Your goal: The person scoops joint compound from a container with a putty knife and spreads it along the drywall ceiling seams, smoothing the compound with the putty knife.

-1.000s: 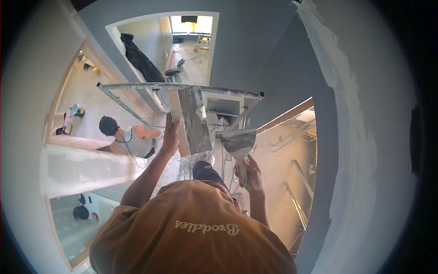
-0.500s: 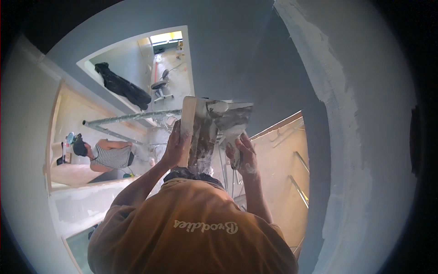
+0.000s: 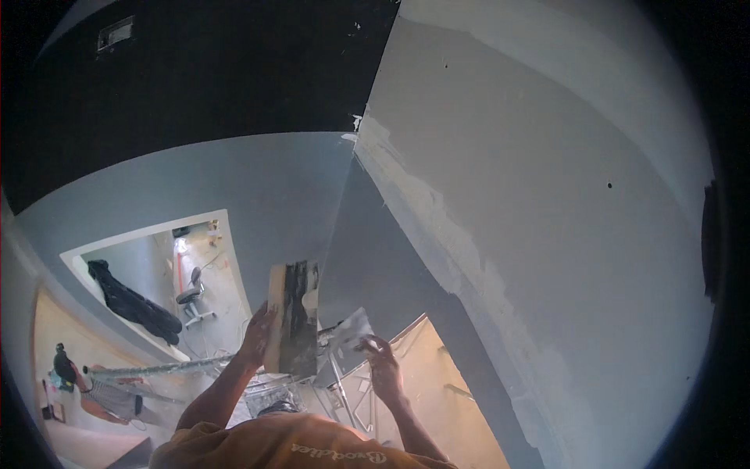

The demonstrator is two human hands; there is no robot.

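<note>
Holding the long, mud-caked rectangular metal pan (image 3: 293, 319) upright, the left hand (image 3: 256, 338) clasps its left edge with the fingers wrapped around it, while the right hand (image 3: 383, 366), just right of the pan, is closed on the handle of a broad flat steel taping knife (image 3: 348, 338) whose blade tilts toward the pan's lower right corner and seems to touch it. Above and to the right of the pan runs a pale band of joint compound (image 3: 437, 234) along the corner seam of the grey drywall (image 3: 562, 203). Loading the blade well probably means drawing it across the pan's rim at a shallow angle, keeping the pan steady and taking an even ribbon so none drops. Left of the pan, well apart, another person (image 3: 109, 395) crouches beside a lit doorway (image 3: 164, 289), and a metal scaffold rail (image 3: 156, 367) passes below it
</note>
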